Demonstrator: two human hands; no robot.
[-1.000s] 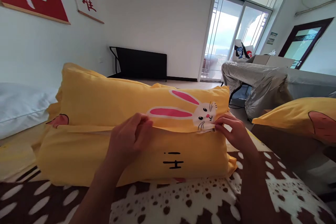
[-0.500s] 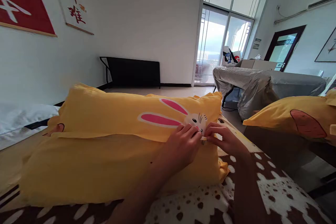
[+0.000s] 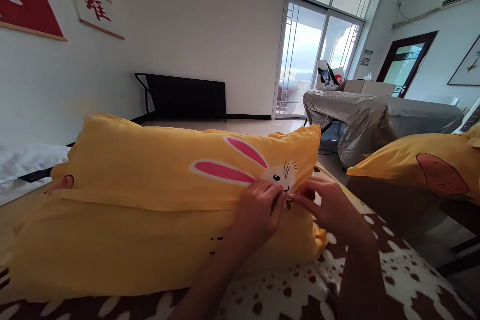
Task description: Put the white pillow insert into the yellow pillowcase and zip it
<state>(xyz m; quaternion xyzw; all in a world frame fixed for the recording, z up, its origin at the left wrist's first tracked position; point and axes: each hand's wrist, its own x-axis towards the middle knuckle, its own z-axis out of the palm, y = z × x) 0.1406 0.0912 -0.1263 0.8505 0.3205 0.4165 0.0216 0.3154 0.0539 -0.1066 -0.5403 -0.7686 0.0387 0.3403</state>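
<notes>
A long yellow pillow lies across the patterned bedding in front of me. Over its upper part runs a pillowcase flap printed with a white rabbit that has pink ears. My left hand is closed in a pinch on the flap's edge, just below the rabbit's face. Close beside it, my right hand also pinches the edge with thumb and forefinger. The two sets of fingertips almost meet, and they hide whatever small detail lies between them.
Brown and white bedding spreads under the pillow. To the right, another yellow pillow with a carrot print rests on a dark surface. Farther back stand a plastic-covered table with boxes on it and a folded black frame against the wall.
My right hand has shifted slightly right and turned, its fingertips staying at the edge. The flap's edge now lies straighter and lower along the pillow. The view has tilted a little.
</notes>
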